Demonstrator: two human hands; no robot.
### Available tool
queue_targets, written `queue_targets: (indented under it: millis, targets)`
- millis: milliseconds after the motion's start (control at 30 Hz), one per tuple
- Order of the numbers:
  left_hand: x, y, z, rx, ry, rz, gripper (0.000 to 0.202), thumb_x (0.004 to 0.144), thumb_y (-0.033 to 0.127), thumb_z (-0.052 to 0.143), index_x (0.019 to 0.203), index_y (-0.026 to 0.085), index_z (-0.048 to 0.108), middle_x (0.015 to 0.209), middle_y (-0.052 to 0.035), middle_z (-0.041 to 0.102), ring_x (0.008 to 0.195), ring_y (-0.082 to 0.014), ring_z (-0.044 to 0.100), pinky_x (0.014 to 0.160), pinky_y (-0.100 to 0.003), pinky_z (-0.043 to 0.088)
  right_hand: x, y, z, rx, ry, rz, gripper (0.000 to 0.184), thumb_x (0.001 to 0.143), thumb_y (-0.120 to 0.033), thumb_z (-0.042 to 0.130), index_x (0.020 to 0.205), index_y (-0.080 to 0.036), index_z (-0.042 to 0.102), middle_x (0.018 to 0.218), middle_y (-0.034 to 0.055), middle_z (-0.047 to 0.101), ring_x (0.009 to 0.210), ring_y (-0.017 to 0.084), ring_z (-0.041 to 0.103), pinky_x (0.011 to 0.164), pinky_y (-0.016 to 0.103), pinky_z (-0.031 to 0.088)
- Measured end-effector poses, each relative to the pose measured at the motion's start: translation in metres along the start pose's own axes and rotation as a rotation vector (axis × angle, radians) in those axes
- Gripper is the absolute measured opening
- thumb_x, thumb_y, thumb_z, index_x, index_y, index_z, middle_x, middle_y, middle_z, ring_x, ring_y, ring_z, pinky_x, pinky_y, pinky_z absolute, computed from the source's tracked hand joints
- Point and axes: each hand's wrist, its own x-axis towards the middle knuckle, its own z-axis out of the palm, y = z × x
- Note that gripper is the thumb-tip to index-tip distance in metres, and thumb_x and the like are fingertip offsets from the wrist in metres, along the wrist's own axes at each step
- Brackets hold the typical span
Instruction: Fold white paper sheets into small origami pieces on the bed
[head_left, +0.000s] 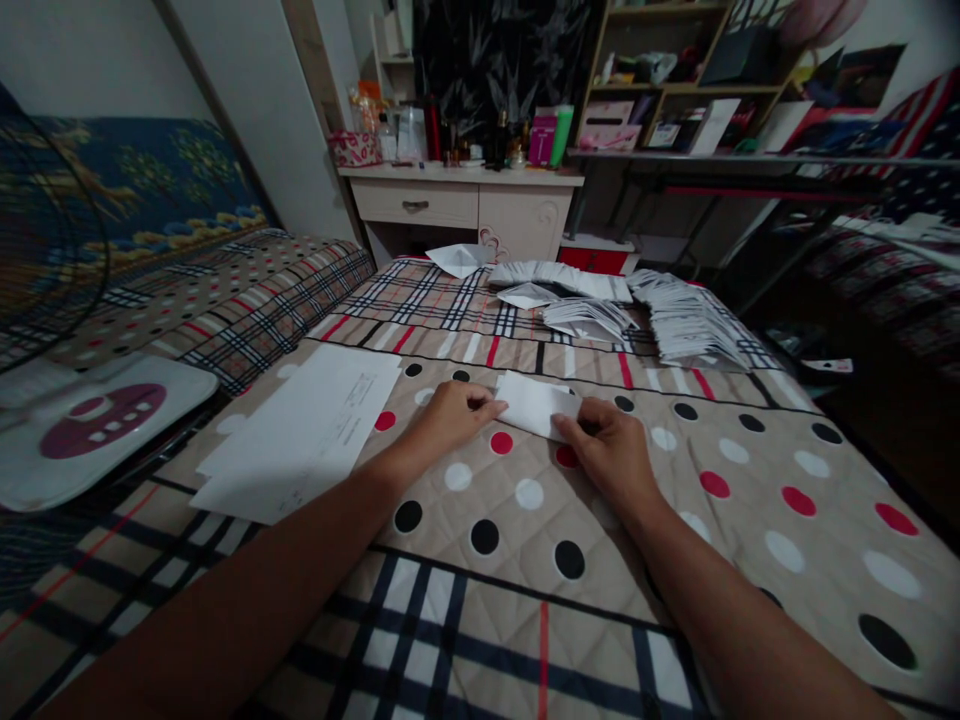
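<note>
We have a folded white paper on the bed, centred between our two hands. Left hand: grip closed, thumb and fingers pinching the paper's left end. Right hand: grip closed too, thumb on the right end, other fingers curled behind and partly hidden. Step in hand reads to us as folding or pressing a crease, piece not finished. Next move, in our judgement, calls for the left pinch to hold firm, edges lined up, and the right thumb to press along the fold. Flat printed sheets lie loosely piled left of the work, edges staggered. Beyond the hands: a fanned paper stack at right, a paper row near the far edge, a smaller bundle in front of it. If those pieces are pockets, we can't see anything in them. Containers are past the bed, on the dresser: a patterned box, orange item above it, can't tell if inside; a purple box beside a green tube, contents unseen. Dresser drawer is closed.
</note>
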Motion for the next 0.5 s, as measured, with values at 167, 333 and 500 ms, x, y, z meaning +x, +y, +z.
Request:
queue_targets:
  millis: [167,333,500]
  targets:
    - [0.007,0.004,0.007,0.159,0.089,-0.054,0.021,0.075,0.031,0.069,0.059,0.017,0.067,0.060,-0.0007,0.063,0.057,-0.0141,0.056,0.055,-0.026,0.041,0.010,-0.001,0.002,-0.272,0.028,-0.025,0.020,0.073,-0.035,0.069,0.060,-0.021,0.063,0.114,0.0074,0.068,0.086,0.024,0.064,0.065,0.034,0.044]
    - [0.005,0.000,0.012,0.327,0.204,0.064,0.016,0.077,0.025,0.070,0.063,0.017,0.067,0.095,-0.0087,0.069,0.088,-0.0223,0.064,0.081,-0.037,0.050,0.021,-0.003,0.007,-0.326,0.061,0.077,0.020,0.071,-0.039,0.071,0.064,-0.022,0.063,0.092,0.0044,0.072,0.072,0.021,0.063,0.055,0.030,0.038]
    - [0.006,-0.008,0.017,0.131,0.290,0.001,0.008,0.076,0.026,0.073,0.075,0.019,0.071,0.102,-0.0073,0.071,0.093,-0.0212,0.067,0.086,-0.037,0.051,0.022,0.002,0.013,-0.101,0.130,0.196,0.025,0.069,-0.045,0.073,0.064,-0.022,0.063,0.057,-0.0004,0.062,0.050,0.017,0.055,0.043,0.026,0.031]
